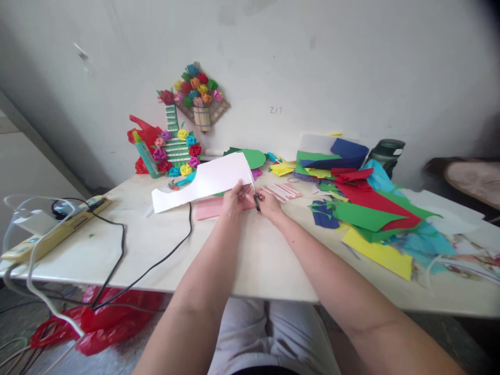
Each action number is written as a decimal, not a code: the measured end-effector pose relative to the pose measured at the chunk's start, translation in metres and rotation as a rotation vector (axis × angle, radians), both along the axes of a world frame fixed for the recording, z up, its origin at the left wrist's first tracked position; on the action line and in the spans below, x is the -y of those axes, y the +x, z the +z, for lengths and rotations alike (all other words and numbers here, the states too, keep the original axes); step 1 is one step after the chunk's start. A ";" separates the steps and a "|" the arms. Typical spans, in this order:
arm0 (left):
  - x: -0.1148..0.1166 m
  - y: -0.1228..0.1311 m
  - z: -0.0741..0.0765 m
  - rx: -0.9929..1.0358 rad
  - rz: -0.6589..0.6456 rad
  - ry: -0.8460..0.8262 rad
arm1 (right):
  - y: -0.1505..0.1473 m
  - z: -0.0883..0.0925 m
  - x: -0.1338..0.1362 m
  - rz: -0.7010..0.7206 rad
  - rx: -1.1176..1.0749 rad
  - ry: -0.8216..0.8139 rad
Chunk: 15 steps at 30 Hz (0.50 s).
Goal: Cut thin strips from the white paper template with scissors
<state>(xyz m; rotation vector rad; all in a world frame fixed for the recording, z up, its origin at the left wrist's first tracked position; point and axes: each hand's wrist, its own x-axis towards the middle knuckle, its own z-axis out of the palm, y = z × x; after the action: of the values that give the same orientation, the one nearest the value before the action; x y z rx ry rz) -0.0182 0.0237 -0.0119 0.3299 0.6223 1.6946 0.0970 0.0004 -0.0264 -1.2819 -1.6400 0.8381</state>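
Note:
My left hand (235,199) grips the lower right edge of a sheet of white paper (219,174), which is raised off the table and has a curved piece cut from its left part. In my right hand (269,203) is a pair of scissors (257,200) with dark handles. Their blades lie along the right edge of the white paper; how far they are apart cannot be made out. Pink paper (209,207) rests on the table under my left hand. Just beyond my right hand lies a pink piece with white strips (283,191).
Coloured paper sheets (371,208) are heaped at the right, near a dark bottle (386,153). Paper-flower decorations (177,148) and a glue bottle (146,155) stand at the back left. A power strip (58,229) and a black cable (167,242) lie on the left.

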 end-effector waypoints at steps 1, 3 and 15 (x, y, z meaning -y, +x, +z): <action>0.000 0.000 0.000 -0.002 -0.007 -0.003 | 0.000 0.000 0.001 -0.005 0.008 -0.015; -0.001 0.000 0.000 -0.005 -0.019 -0.013 | 0.000 0.001 0.002 -0.014 0.024 -0.045; -0.003 -0.001 -0.001 -0.014 -0.003 -0.007 | -0.003 0.012 0.011 0.014 -0.019 -0.072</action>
<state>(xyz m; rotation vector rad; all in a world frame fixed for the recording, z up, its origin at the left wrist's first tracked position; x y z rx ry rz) -0.0187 0.0263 -0.0127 0.3376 0.6373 1.6878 0.0945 -0.0104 -0.0142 -1.3090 -1.6184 0.9232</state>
